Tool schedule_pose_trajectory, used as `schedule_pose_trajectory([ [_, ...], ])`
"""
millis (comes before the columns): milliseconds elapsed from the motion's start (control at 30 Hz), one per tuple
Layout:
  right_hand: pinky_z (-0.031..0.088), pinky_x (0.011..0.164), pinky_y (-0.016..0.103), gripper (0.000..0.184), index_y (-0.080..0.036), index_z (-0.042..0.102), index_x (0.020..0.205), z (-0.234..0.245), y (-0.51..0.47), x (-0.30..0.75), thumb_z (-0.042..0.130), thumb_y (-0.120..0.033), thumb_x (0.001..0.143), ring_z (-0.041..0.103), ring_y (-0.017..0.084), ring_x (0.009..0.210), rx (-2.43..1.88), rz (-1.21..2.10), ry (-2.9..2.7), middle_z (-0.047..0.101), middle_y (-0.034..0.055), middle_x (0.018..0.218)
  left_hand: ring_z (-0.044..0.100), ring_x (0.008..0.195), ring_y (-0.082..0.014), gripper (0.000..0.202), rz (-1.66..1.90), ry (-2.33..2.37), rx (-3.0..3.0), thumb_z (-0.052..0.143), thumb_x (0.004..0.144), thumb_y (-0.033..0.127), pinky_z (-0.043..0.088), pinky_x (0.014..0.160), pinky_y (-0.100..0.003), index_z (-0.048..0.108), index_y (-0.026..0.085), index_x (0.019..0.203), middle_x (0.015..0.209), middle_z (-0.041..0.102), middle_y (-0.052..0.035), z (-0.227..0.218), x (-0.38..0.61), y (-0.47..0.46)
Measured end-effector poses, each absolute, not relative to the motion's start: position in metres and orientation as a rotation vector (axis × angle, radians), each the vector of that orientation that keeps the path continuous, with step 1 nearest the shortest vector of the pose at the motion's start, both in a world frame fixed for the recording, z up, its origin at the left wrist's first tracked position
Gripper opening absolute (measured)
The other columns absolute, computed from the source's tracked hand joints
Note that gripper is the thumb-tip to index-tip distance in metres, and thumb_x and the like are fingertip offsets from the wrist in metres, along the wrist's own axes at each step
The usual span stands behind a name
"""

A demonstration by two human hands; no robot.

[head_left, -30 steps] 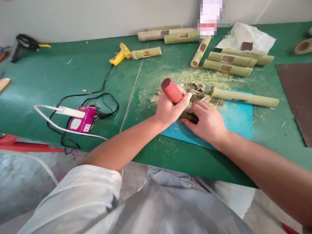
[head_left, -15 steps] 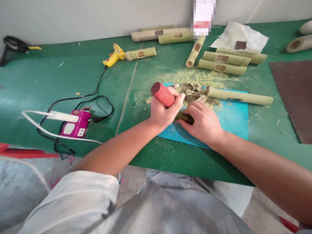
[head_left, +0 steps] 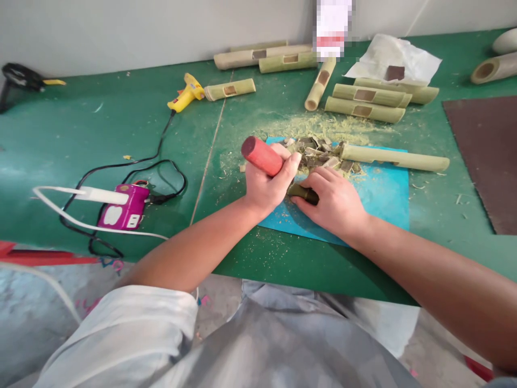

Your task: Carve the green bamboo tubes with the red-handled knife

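One head-worn camera, facing forward and steeply down at close range. Wearer's grey clothing [head_left: 283, 345] occupies lower centre; left hand [head_left: 264, 186] and right hand [head_left: 337, 202], mid-frame; desk [head_left: 133, 124] spans the width; pale wall [head_left: 141, 27] crosses the top.

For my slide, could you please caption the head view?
Left hand grips red handle, right hand holds bamboo piece over blue mat.

the red handle [head_left: 262, 156] looks matt and faintly scuffed, the short bamboo piece [head_left: 302, 192] smooth and woody, the chips [head_left: 317, 153] rough and splintery, the blue sheet [head_left: 377, 210] flat and dusty, the green tabletop [head_left: 121, 121] softly glossy, the purple power block [head_left: 138, 195] shiny plastic, and the white wrapping [head_left: 388, 51] thin, crumpled and papery.
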State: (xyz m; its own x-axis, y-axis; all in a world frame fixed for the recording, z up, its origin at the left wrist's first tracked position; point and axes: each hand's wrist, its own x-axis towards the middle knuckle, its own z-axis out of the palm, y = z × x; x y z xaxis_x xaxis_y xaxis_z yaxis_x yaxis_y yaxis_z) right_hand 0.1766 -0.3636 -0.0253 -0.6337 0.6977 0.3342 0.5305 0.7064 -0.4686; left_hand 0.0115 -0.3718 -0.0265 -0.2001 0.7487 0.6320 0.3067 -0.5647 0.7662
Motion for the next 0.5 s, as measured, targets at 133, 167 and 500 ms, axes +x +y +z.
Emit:
schedule_pose_trajectory([
  [133, 0.044, 0.074, 0.037, 0.015, -0.02, 0.057, 0.079, -0.027, -0.363, 0.176, 0.059, -0.032, 0.088, 0.052, 0.022, 0.081, -0.925, 0.454, -2.413, 0.06, 0.0092, 0.084, 0.055, 0.061, -0.0115, 0.028, 1.683, 1.249, 1.929, 0.063, 0.094, 0.036, 0.048, 0.064, -0.029, 0.056, 0.021, 0.071, 0.066, 0.058, 0.0014, -0.019, 0.011, -0.374],
  [167, 0.044, 0.074, 0.037, 0.015, -0.02, 0.057, 0.079, -0.027, -0.363, 0.176, 0.058, -0.032, 0.088, 0.052, 0.022, 0.081, -0.921, 0.45, -2.411, 0.061, 0.0094, 0.084, 0.055, 0.061, -0.0115, 0.028, 1.653, 1.258, 1.96, 0.062, 0.093, 0.034, 0.048, 0.064, -0.029, 0.055, 0.021, 0.07, 0.066, 0.057, 0.0014, -0.018, 0.012, -0.374],
  [500, 0.044, 0.074, 0.036, 0.015, -0.02, 0.058, 0.08, -0.031, -0.363, 0.178, 0.063, -0.032, 0.088, 0.051, 0.021, 0.08, -0.887, 0.442, -2.38, 0.059, 0.0075, 0.083, 0.047, 0.056, -0.009, 0.032, 1.622, 1.402, 1.65, 0.064, 0.084, 0.019, 0.043, 0.06, -0.025, 0.046, 0.019, 0.058, 0.058, 0.047, 0.0043, -0.013, 0.019, -0.371],
])
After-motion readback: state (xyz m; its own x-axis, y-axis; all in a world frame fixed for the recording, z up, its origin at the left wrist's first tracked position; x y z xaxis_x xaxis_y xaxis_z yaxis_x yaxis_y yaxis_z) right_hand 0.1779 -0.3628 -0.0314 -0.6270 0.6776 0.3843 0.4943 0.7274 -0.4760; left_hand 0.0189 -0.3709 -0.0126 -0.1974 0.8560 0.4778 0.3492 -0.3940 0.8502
